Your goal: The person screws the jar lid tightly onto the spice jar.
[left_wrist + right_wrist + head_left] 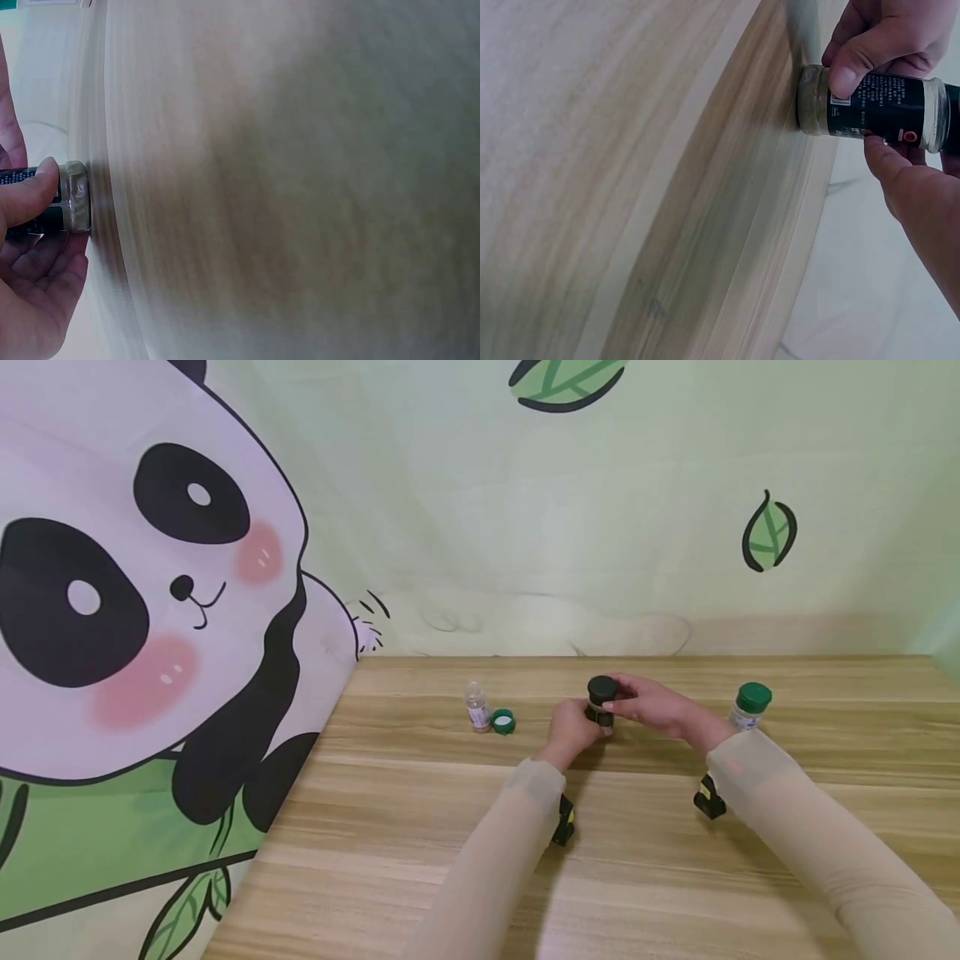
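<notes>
Grasping low on a clear cylindrical jar with a black printed label [889, 112]: left hand [573, 727], thumb pressed near the base. Right hand [656, 703] pinches the same jar higher, up by its round black lid [602, 687]. Jar's upright, centre-right, toward the far edge of the wood-grain table [420, 827]; can't tell if base touches. Left: small clear bottle [477, 710], round green cap [503, 721] just beside it. Right: clear green-lidded jar [752, 700], partly behind the beige right sleeve [795, 810]. Far side: pale-green panda-print backdrop [450, 510].
</notes>
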